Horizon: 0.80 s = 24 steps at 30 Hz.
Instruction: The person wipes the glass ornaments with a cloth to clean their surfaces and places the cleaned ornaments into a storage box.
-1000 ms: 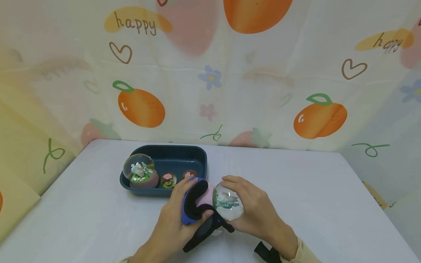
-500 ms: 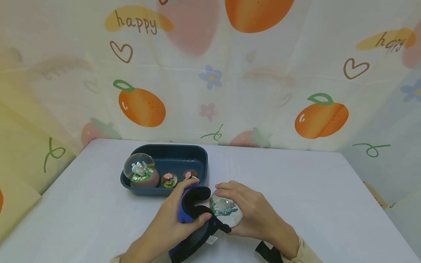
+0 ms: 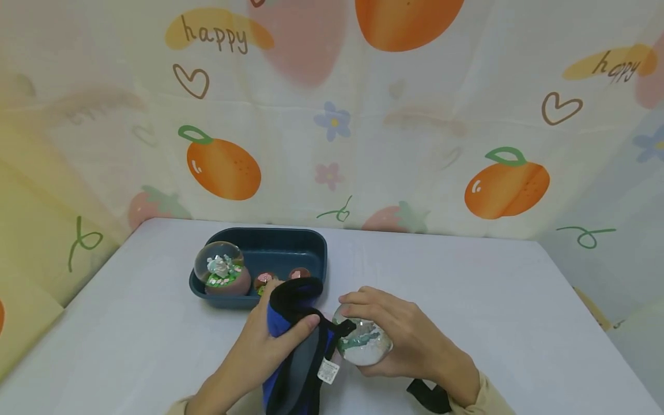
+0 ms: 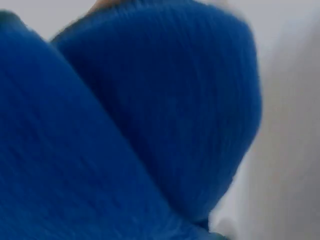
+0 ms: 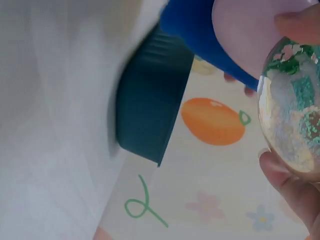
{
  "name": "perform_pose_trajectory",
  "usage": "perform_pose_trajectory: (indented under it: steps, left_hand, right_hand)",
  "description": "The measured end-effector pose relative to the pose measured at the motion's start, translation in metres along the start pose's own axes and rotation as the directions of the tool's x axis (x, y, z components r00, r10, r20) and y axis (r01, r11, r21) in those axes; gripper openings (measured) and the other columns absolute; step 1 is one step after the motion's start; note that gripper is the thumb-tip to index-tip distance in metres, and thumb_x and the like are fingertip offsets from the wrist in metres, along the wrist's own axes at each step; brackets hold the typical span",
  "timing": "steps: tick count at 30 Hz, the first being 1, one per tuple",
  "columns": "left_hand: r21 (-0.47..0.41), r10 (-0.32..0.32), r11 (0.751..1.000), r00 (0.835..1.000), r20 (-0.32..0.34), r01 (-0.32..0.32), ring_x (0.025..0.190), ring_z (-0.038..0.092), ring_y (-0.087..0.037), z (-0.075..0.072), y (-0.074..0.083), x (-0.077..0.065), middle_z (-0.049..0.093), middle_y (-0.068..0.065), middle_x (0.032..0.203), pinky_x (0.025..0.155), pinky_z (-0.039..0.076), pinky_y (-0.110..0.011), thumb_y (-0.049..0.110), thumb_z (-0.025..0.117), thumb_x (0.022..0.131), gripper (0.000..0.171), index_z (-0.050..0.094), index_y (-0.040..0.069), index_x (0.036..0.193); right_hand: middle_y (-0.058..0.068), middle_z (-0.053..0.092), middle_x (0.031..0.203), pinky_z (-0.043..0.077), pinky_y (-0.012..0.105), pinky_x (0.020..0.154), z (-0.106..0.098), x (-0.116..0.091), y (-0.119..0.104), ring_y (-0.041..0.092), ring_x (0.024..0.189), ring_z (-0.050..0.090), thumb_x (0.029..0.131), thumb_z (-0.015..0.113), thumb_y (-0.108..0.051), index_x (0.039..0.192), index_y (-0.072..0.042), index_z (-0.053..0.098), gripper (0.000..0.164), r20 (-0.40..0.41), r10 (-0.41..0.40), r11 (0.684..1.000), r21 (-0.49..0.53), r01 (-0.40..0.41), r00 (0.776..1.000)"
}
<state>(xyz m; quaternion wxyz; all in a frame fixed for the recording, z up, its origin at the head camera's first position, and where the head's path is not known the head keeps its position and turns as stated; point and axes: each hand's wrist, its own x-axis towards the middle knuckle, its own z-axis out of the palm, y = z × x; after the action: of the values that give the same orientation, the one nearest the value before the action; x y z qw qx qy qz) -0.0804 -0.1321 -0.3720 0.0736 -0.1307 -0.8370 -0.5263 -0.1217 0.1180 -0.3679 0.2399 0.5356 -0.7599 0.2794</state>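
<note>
In the head view my left hand [image 3: 259, 340] grips a blue and grey padded cloth with black edging [image 3: 303, 363], thumb on its near face. A white tag [image 3: 328, 370] hangs from it, and the blue cloth [image 4: 180, 100] fills most of the left wrist view. My right hand [image 3: 410, 334] holds a snow globe [image 3: 365, 349] by its glass ball, tilted on its side. The right wrist view shows its pink base [image 5: 245, 35] against the blue cloth [image 5: 195, 35], with fingers on the ball. From the head, the cloth hides most of that base.
A dark teal tray [image 3: 280, 259] stands behind my left hand. It holds a larger snow globe [image 3: 223, 274] at its left end and two small globes [image 3: 299, 273] toward the front. A black strap [image 3: 429, 397] lies by my right wrist. A printed curtain [image 3: 332, 161] hangs behind the table.
The cloth has swung upright and shifted left and nearer with my left hand, its tag now in sight. The pink base has gone mostly behind it. The globe has tipped slightly and lowered.
</note>
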Motion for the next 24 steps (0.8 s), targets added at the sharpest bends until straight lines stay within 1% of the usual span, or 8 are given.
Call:
perform_pose_trajectory:
  steps: [3, 5, 10, 12, 15, 19, 21, 24]
  left_hand:
    - [0.025, -0.030, 0.999, 0.997, 0.066, 0.028, 0.103, 0.059, -0.012, -0.002, 0.001, 0.000, 0.060, 0.007, 0.117, 0.088, 0.052, -0.031, 0.036, 0.073, 0.090, 0.044, 0.053, 0.026, 0.127]
    - [0.058, -0.023, 0.998, 0.995, 0.098, 0.017, 0.107, 0.056, -0.010, -0.002, 0.002, 0.000, 0.058, 0.011, 0.120, 0.093, 0.052, -0.034, 0.040, 0.075, 0.087, 0.047, 0.053, 0.030, 0.127]
    - [0.080, 0.109, 0.989, 0.977, 0.182, -0.126, 0.125, 0.050, -0.009, -0.004, 0.003, -0.001, 0.052, 0.017, 0.136, 0.104, 0.048, -0.045, 0.045, 0.081, 0.080, 0.065, 0.048, 0.037, 0.137]
    - [0.057, 0.139, 0.986, 0.967, 0.211, -0.155, 0.132, 0.046, -0.011, -0.005, 0.002, 0.000, 0.048, 0.017, 0.143, 0.106, 0.046, -0.051, 0.044, 0.082, 0.079, 0.073, 0.045, 0.039, 0.141]
    - [-0.004, 0.095, 0.995, 0.963, 0.252, -0.097, 0.132, 0.048, -0.013, -0.005, 0.000, 0.002, 0.049, 0.018, 0.144, 0.105, 0.046, -0.052, 0.040, 0.083, 0.079, 0.076, 0.043, 0.041, 0.143]
    - [-0.083, 0.023, 0.997, 0.960, 0.280, 0.000, 0.118, 0.056, -0.014, -0.002, -0.005, 0.003, 0.058, 0.017, 0.133, 0.099, 0.050, -0.038, 0.032, 0.081, 0.082, 0.067, 0.045, 0.040, 0.138]
    - [-0.098, 0.007, 0.995, 0.965, 0.262, 0.019, 0.112, 0.059, -0.014, -0.001, -0.007, 0.004, 0.062, 0.013, 0.128, 0.095, 0.051, -0.033, 0.030, 0.079, 0.084, 0.060, 0.049, 0.035, 0.136]
    - [-0.098, -0.004, 0.995, 0.981, 0.192, 0.023, 0.104, 0.063, -0.012, -0.001, -0.008, 0.004, 0.067, 0.005, 0.119, 0.089, 0.053, -0.028, 0.027, 0.076, 0.087, 0.047, 0.056, 0.026, 0.130]
  right_hand:
    - [0.003, 0.064, 0.126, 0.053, 0.026, 0.096, -0.001, 0.001, 0.001, 0.017, 0.110, 0.064, 0.050, 0.097, -0.021, 0.122, -0.011, 0.058, 0.083, 0.006, 0.010, 1.000, 0.010, -0.010, 1.000]
    - [0.003, 0.064, 0.127, 0.053, 0.026, 0.097, -0.001, 0.000, 0.002, 0.017, 0.111, 0.063, 0.050, 0.097, -0.022, 0.123, -0.011, 0.057, 0.084, 0.015, 0.023, 1.000, 0.010, -0.023, 1.000]
    - [0.004, 0.063, 0.128, 0.052, 0.025, 0.099, -0.002, -0.001, 0.006, 0.017, 0.113, 0.063, 0.051, 0.097, -0.021, 0.124, -0.009, 0.057, 0.083, 0.012, 0.032, 0.999, 0.019, -0.032, 0.999]
    - [0.005, 0.063, 0.127, 0.051, 0.024, 0.100, -0.003, -0.001, 0.007, 0.018, 0.113, 0.062, 0.051, 0.096, -0.020, 0.123, -0.009, 0.057, 0.083, 0.002, 0.024, 0.999, 0.029, -0.024, 1.000]
    - [0.005, 0.064, 0.127, 0.050, 0.025, 0.101, -0.004, -0.001, 0.006, 0.018, 0.113, 0.062, 0.052, 0.095, -0.019, 0.123, -0.009, 0.058, 0.081, -0.005, 0.005, 1.000, 0.027, -0.005, 1.000]
    - [0.005, 0.064, 0.127, 0.052, 0.027, 0.100, -0.003, -0.002, 0.005, 0.019, 0.111, 0.062, 0.051, 0.095, -0.017, 0.122, -0.010, 0.058, 0.080, -0.003, -0.009, 1.000, 0.014, 0.009, 1.000]
    - [0.005, 0.064, 0.127, 0.053, 0.028, 0.098, -0.003, -0.001, 0.004, 0.019, 0.111, 0.061, 0.050, 0.095, -0.016, 0.122, -0.010, 0.058, 0.081, -0.001, -0.012, 1.000, 0.019, 0.012, 1.000]
    - [0.006, 0.064, 0.127, 0.054, 0.029, 0.097, -0.003, 0.000, 0.003, 0.020, 0.111, 0.060, 0.052, 0.095, -0.014, 0.124, -0.010, 0.057, 0.082, 0.004, -0.025, 0.999, 0.037, 0.025, 1.000]
